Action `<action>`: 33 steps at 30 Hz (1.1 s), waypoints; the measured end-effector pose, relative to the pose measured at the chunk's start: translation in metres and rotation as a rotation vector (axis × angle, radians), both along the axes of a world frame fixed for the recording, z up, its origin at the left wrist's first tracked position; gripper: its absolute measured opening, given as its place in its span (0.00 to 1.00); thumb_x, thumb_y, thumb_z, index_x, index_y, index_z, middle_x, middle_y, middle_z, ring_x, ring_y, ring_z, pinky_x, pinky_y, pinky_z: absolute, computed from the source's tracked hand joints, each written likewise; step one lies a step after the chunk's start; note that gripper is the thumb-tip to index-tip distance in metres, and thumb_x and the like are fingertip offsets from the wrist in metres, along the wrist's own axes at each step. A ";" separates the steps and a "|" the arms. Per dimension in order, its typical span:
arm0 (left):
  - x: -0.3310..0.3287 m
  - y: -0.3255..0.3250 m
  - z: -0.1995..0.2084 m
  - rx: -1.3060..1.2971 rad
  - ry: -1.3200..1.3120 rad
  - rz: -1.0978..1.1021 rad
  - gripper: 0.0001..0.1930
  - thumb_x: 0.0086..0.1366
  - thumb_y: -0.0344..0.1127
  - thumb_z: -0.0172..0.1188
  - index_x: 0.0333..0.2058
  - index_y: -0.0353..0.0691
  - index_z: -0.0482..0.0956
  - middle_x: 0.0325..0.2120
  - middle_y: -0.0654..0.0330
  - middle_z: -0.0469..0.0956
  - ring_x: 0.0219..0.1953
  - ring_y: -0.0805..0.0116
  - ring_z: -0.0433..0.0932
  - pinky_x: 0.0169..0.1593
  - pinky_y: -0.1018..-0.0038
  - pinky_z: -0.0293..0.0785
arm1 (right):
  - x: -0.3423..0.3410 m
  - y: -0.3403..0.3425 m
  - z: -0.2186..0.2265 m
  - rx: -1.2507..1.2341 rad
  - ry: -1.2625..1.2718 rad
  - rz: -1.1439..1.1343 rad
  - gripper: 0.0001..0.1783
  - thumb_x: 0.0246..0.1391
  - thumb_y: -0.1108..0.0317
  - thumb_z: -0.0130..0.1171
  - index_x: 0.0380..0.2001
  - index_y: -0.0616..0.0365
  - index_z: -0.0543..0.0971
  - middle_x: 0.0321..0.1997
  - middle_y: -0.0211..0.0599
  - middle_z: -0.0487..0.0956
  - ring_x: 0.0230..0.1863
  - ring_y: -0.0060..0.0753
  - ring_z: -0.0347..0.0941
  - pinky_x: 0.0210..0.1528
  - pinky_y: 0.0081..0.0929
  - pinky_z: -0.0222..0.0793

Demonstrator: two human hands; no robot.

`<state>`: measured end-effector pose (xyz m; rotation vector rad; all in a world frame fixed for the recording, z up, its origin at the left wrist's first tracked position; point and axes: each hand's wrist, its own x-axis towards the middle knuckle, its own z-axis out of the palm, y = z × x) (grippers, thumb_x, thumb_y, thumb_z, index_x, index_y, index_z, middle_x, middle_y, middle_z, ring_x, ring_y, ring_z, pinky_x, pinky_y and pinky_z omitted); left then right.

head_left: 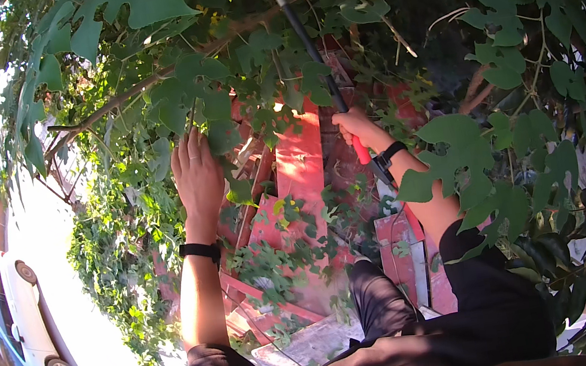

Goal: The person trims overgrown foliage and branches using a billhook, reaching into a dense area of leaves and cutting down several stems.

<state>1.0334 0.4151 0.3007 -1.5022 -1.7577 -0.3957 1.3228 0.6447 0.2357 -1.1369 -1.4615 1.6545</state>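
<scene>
My left hand (198, 173) is raised among lobed green leaves, its back toward me and a ring on one finger. Its fingers are stretched out side by side; a thin leaf stem (192, 115) meets the fingertips, and the thumb is hidden. My right hand (360, 127) is wrapped around the lower part of a long black pole (309, 48) with a red end below the fist. That pole slants up and left, its pale narrow tip near a brown branch (226, 38). Dark bands circle both wrists.
Red boards (299, 155) and other scrap lie below my hands, with vines growing through them. Large leaves (455, 151) hang over my right forearm. A pale board (306, 344) lies by my leg. A white car (31, 328) stands on the bright pavement at far left.
</scene>
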 end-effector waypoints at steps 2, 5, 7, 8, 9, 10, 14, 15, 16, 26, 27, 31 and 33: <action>0.010 -0.004 0.000 -0.019 -0.056 -0.029 0.29 0.59 0.36 0.60 0.59 0.38 0.68 0.60 0.51 0.66 0.64 0.52 0.63 0.68 0.52 0.54 | -0.016 0.006 -0.026 -0.043 -0.113 -0.005 0.13 0.51 0.69 0.55 0.19 0.53 0.62 0.12 0.26 0.63 0.10 0.23 0.57 0.13 0.27 0.55; 0.040 -0.018 0.001 -0.207 -0.163 -0.014 0.34 0.60 0.39 0.61 0.64 0.38 0.62 0.62 0.43 0.63 0.68 0.44 0.55 0.71 0.49 0.47 | -0.030 0.018 -0.082 -0.082 -0.089 -0.025 0.14 0.52 0.68 0.55 0.19 0.52 0.63 0.12 0.26 0.63 0.10 0.24 0.58 0.13 0.28 0.56; 0.075 -0.044 0.021 -0.201 -0.172 -0.074 0.34 0.61 0.42 0.61 0.63 0.37 0.64 0.62 0.43 0.63 0.68 0.44 0.56 0.70 0.48 0.49 | -0.042 0.020 -0.103 -0.085 -0.093 -0.023 0.14 0.53 0.67 0.55 0.19 0.52 0.63 0.11 0.26 0.63 0.10 0.25 0.58 0.13 0.28 0.56; 0.087 -0.054 0.035 -0.206 -0.189 -0.107 0.33 0.61 0.42 0.62 0.63 0.37 0.64 0.61 0.43 0.64 0.68 0.44 0.57 0.69 0.48 0.50 | -0.047 0.022 -0.112 -0.084 -0.099 -0.025 0.14 0.53 0.67 0.55 0.18 0.52 0.63 0.11 0.27 0.63 0.10 0.25 0.58 0.13 0.28 0.56; 0.092 -0.068 0.055 -0.237 -0.170 -0.115 0.33 0.61 0.42 0.62 0.62 0.37 0.65 0.61 0.44 0.64 0.67 0.44 0.58 0.69 0.48 0.52 | -0.055 0.023 -0.117 -0.078 -0.099 -0.019 0.14 0.53 0.66 0.55 0.18 0.52 0.63 0.11 0.27 0.63 0.10 0.25 0.58 0.13 0.29 0.56; 0.098 -0.079 0.074 -0.262 -0.160 -0.129 0.33 0.61 0.42 0.62 0.62 0.37 0.65 0.60 0.44 0.65 0.66 0.44 0.59 0.68 0.48 0.54 | -0.058 0.027 -0.122 -0.069 -0.101 -0.022 0.14 0.53 0.66 0.55 0.18 0.52 0.63 0.11 0.27 0.63 0.10 0.25 0.58 0.13 0.29 0.56; 0.080 -0.067 0.124 -0.083 -0.064 -0.192 0.24 0.61 0.38 0.61 0.54 0.33 0.72 0.56 0.46 0.70 0.61 0.47 0.66 0.64 0.54 0.62 | -0.063 0.038 -0.136 -0.039 -0.099 -0.016 0.15 0.54 0.65 0.55 0.17 0.52 0.64 0.11 0.27 0.63 0.10 0.26 0.59 0.14 0.29 0.57; 0.062 -0.053 0.126 -0.046 0.010 -0.131 0.23 0.62 0.38 0.60 0.53 0.33 0.73 0.54 0.47 0.71 0.61 0.48 0.66 0.64 0.54 0.62 | -0.061 0.040 -0.140 -0.033 -0.097 -0.019 0.15 0.54 0.65 0.55 0.17 0.52 0.64 0.11 0.27 0.63 0.10 0.26 0.59 0.14 0.30 0.57; 0.039 -0.043 0.124 -0.010 0.090 -0.068 0.22 0.63 0.38 0.59 0.52 0.33 0.73 0.53 0.48 0.73 0.60 0.50 0.66 0.63 0.55 0.62 | -0.063 0.038 -0.143 -0.033 -0.095 -0.010 0.16 0.54 0.64 0.55 0.17 0.52 0.64 0.11 0.27 0.63 0.10 0.26 0.59 0.14 0.30 0.57; -0.044 -0.004 0.062 -0.233 -0.160 0.283 0.17 0.71 0.51 0.50 0.38 0.42 0.76 0.30 0.48 0.80 0.29 0.48 0.82 0.29 0.57 0.77 | -0.021 0.045 -0.146 -0.069 -0.155 -0.072 0.18 0.55 0.63 0.54 0.14 0.52 0.65 0.11 0.27 0.65 0.10 0.26 0.61 0.15 0.30 0.58; -0.059 -0.020 0.048 -0.230 -0.204 0.344 0.17 0.71 0.51 0.50 0.38 0.43 0.76 0.28 0.50 0.80 0.29 0.49 0.82 0.28 0.57 0.76 | -0.039 0.015 -0.123 -0.114 -0.084 0.021 0.16 0.54 0.64 0.55 0.16 0.51 0.65 0.11 0.26 0.64 0.10 0.24 0.61 0.15 0.29 0.58; -0.074 -0.005 -0.004 -0.114 -0.245 0.301 0.16 0.71 0.51 0.50 0.37 0.45 0.74 0.23 0.53 0.80 0.28 0.51 0.82 0.28 0.58 0.75 | -0.007 0.009 -0.066 -0.084 -0.014 0.005 0.13 0.53 0.68 0.57 0.19 0.52 0.66 0.11 0.24 0.62 0.11 0.22 0.60 0.14 0.25 0.55; -0.065 0.006 -0.017 -0.083 -0.301 0.274 0.15 0.71 0.50 0.50 0.37 0.44 0.74 0.24 0.53 0.80 0.29 0.51 0.81 0.30 0.58 0.75 | 0.014 0.008 -0.022 0.023 -0.005 -0.113 0.14 0.53 0.68 0.57 0.18 0.52 0.66 0.11 0.24 0.62 0.11 0.22 0.60 0.13 0.24 0.54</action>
